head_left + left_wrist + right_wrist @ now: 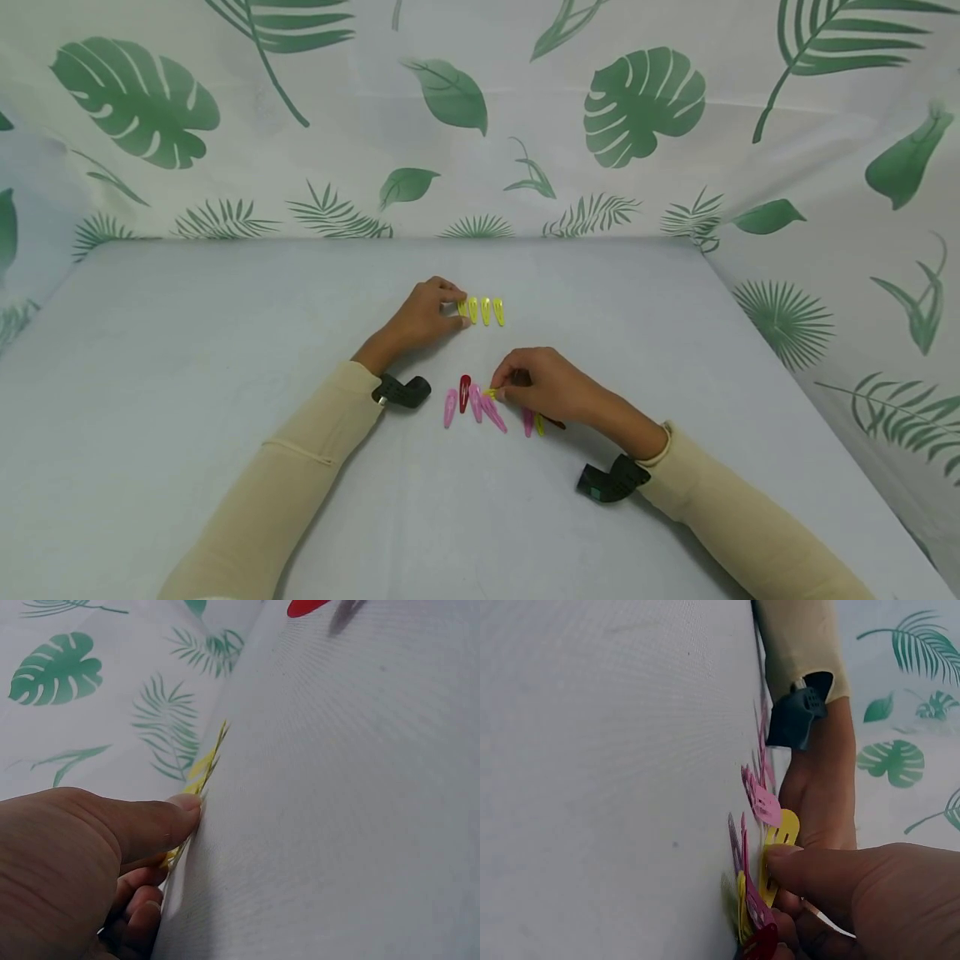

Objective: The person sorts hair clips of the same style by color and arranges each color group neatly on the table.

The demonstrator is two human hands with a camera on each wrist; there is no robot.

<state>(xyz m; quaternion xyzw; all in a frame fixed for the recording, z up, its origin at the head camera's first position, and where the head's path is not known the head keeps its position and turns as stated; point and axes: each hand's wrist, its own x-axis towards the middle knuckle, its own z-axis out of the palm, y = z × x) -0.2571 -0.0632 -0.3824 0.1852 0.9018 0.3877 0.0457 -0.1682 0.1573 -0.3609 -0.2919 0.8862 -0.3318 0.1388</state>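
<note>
Several yellow hair clips [486, 312] lie side by side in a row near the middle of the table. My left hand [426, 315] has its thumb and fingers at the leftmost clip of that row, pinching it by its ends. Nearer to me is a loose group of pink clips [450, 408], a red clip [464, 393] and others. Above this group my right hand [551, 387] pinches a yellow clip [772, 855] between thumb and fingers. Under that hand, another yellow clip [539, 425] and a dark red one are partly covered.
A white cloth covers the table [187, 375]. Behind it and at the sides hangs a white sheet with green leaf prints [645, 104]. A black camera sits on each wrist, over beige sleeves.
</note>
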